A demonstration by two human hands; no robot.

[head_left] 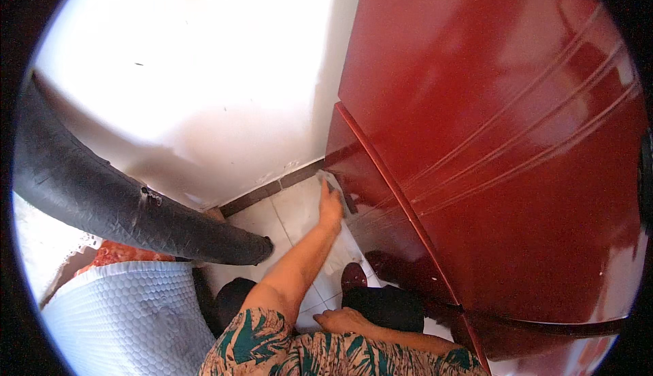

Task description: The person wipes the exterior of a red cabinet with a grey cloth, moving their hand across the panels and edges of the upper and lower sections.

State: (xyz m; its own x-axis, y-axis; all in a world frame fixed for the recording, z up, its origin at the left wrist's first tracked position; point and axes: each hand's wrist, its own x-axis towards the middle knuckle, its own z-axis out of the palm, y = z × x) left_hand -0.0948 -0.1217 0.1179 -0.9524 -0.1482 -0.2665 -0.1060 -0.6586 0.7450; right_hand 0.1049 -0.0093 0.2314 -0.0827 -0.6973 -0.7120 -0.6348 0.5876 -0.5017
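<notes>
My left hand [331, 206] reaches forward and low, beside the lower edge of a tall, glossy red appliance [503, 145] that looks like a refrigerator. A crumpled pale cloth [325, 176] shows at its fingertips, close to the corner where the appliance meets the white wall. The fingers are closed around it, a little smeared by motion. Curled near my dark-trousered knee [384, 308], my right hand [342, 320] appears to hold nothing. A raised red strip [381, 165] runs down the appliance's front, and pale curved lines cross the surface.
A thick black padded tube-like thing [136, 206] juts in from the left. Below it lies a light blue quilted cover [139, 318] beside an orange-red fabric [126, 253]. Pale floor tiles [272, 219] and a dark skirting strip [252, 199] border the white wall [204, 70]. A dark red shoe [353, 277] stands on the tiles.
</notes>
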